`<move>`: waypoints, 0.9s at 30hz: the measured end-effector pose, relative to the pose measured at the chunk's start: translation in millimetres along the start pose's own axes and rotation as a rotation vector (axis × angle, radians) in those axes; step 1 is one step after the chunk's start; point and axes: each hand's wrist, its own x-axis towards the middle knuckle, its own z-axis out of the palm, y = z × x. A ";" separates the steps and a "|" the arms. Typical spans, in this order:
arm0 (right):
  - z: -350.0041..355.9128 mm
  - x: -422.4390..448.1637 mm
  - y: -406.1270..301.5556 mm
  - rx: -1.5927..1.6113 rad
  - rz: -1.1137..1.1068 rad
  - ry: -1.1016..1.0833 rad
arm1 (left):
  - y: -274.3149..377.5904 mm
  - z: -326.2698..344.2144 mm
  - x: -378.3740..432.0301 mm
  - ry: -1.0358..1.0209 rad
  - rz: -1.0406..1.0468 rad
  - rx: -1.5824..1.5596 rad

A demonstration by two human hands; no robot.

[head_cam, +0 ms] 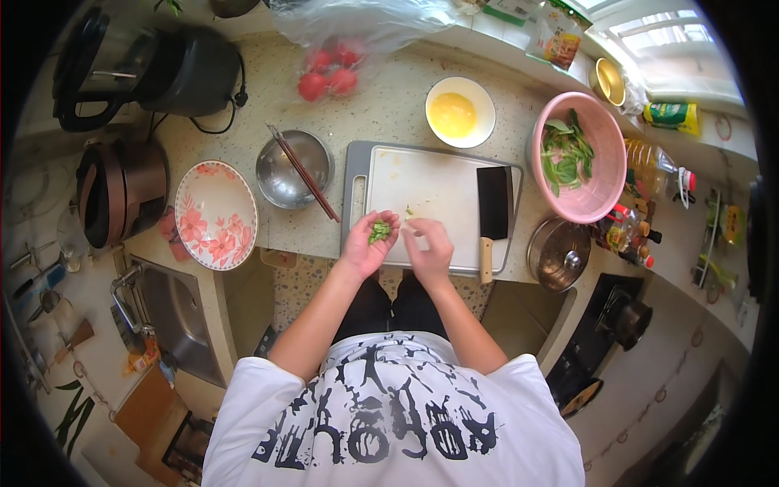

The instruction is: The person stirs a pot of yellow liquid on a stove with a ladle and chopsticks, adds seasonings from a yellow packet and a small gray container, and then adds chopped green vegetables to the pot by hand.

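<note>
My left hand [365,246] is cupped palm up over the near edge of the cutting board [435,201]. In its palm lies a small heap of chopped green vegetable pieces [380,231]. Just beside it, my right hand [429,249] hovers over the board, slightly blurred, with thumb and fingers apart and nothing visible between them. A few small green scraps [409,210] lie on the board beyond the fingertips. A cleaver [493,204] with a dark blade rests along the board's right side, its wooden handle towards me.
Left of the board stand a steel bowl [286,182] with chopsticks [304,173] across it and a floral bowl [210,243]. Beyond are bagged tomatoes [328,76] and a bowl of beaten egg [481,128]. A pink basin [608,182] of leafy greens and a lidded pot [551,255] stand right.
</note>
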 end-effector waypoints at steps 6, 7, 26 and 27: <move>-1.3 5.5 33.4 -0.406 0.155 0.071 | 3.8 -0.9 -6.1 0.027 -0.013 -0.053; 1.8 6.7 36.4 -0.391 0.127 0.025 | 3.8 -1.2 -7.1 0.038 -0.017 -0.050; -1.2 11.5 68.0 -0.365 0.156 -0.164 | -8.2 -18.8 -6.1 0.053 -0.017 -0.035; -5.1 13.0 62.3 -0.319 0.180 -0.171 | -8.9 -18.0 -4.9 0.053 -0.016 -0.036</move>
